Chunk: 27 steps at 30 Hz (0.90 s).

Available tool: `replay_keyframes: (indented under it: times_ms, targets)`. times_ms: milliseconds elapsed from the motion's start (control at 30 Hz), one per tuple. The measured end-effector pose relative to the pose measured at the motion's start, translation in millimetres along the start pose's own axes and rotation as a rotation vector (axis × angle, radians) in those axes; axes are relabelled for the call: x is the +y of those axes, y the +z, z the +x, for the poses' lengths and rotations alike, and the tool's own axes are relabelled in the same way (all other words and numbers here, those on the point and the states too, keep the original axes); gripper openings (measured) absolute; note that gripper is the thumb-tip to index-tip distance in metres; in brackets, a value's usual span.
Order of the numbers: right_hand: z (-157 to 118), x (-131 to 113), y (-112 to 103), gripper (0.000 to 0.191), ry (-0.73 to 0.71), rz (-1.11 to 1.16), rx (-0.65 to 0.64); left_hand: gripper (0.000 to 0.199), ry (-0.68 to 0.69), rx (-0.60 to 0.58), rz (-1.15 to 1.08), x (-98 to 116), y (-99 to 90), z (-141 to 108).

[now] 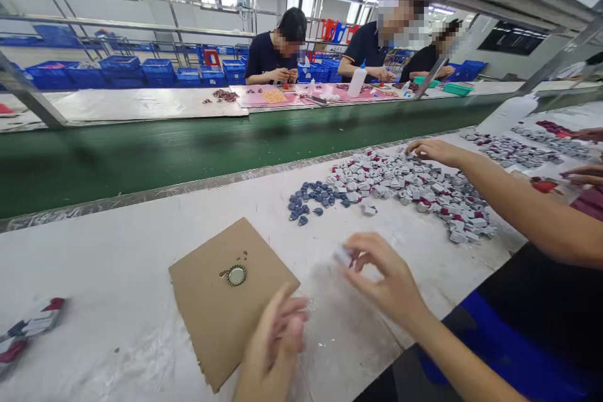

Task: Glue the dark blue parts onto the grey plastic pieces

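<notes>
Between thumb and fingertips, my right hand (384, 273) pinches a small whitish-grey piece (343, 255), blurred, over the table to the right of the cardboard. My left hand (277, 339) is at the cardboard's lower right edge, its fingers curled loosely and smeared by motion; I make out nothing in it. On the brown cardboard sheet (211, 326) lies a round cap (236, 275) with a scalloped rim, with brown specks of glue or liquid beside it. Beyond my right hand lie a group of small dark blue pieces (306, 198) and a large pile of grey-white and red pieces (400, 176).
A neighbour's hand (436, 151) reaches over the pile from the right. Some grey and red pieces (32, 326) lie at far left. Beyond the green strip (141, 160), several people work at another table; a white bottle (357, 81) stands there.
</notes>
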State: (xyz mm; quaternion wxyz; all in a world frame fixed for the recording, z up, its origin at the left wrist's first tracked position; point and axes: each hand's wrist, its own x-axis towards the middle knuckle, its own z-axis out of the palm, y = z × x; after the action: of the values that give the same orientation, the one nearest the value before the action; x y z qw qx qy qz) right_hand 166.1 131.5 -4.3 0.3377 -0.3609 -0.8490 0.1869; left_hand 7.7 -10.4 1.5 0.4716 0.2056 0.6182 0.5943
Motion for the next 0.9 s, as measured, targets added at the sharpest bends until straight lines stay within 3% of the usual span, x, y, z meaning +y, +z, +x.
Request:
replay_keyframes:
  times_ms: [67, 167, 233, 300, 367, 433, 533, 700, 833, 900]
  targets:
    - [-15, -34, 9, 0.027, -0.182, 0.077, -0.094, 0.047, -0.14, -0.13, -0.222, 3, 18.9, 6]
    - [-15, -43, 15, 0.047, -0.335, 0.062, -0.176, 0.038, -0.17, -0.144, -0.394, 6, 12.5, 10]
    - [6, -22, 19, 0.046, -0.189, -0.034, -0.074, 0.034, -0.153, -0.061, -0.444, 9, -3.5, 6]
    - [38, 9, 28, 0.043, 0.11, -0.243, 0.009, 0.033, -0.164, 0.007, -0.487, 13, -19.8, 1]
    - [70, 36, 40, 0.051, 0.24, -0.492, -0.114, 0.032, -0.211, 0.03, -0.534, 17, -33.0, -5]
    - [94, 53, 51, 0.05, 0.251, -0.544, -0.173, 0.032, -0.261, 0.043, -0.58, 20, -43.4, -9]
    - [107, 61, 58, 0.041, 0.214, -0.532, -0.217, 0.042, -0.266, 0.074, -0.622, 21, -56.6, -12]
    - [96, 58, 45, 0.037, 0.17, -0.466, -0.273, 0.011, -0.205, 0.064, -0.501, 15, -73.0, -15]
    - [86, 46, 35, 0.035, 0.184, -0.446, -0.257, 0.014, -0.168, 0.073, -0.483, 9, -82.6, -18]
    - [85, 35, 34, 0.033, 0.182, -0.422, -0.225, 0.028, -0.136, 0.05, -0.523, 7, -87.8, -19]
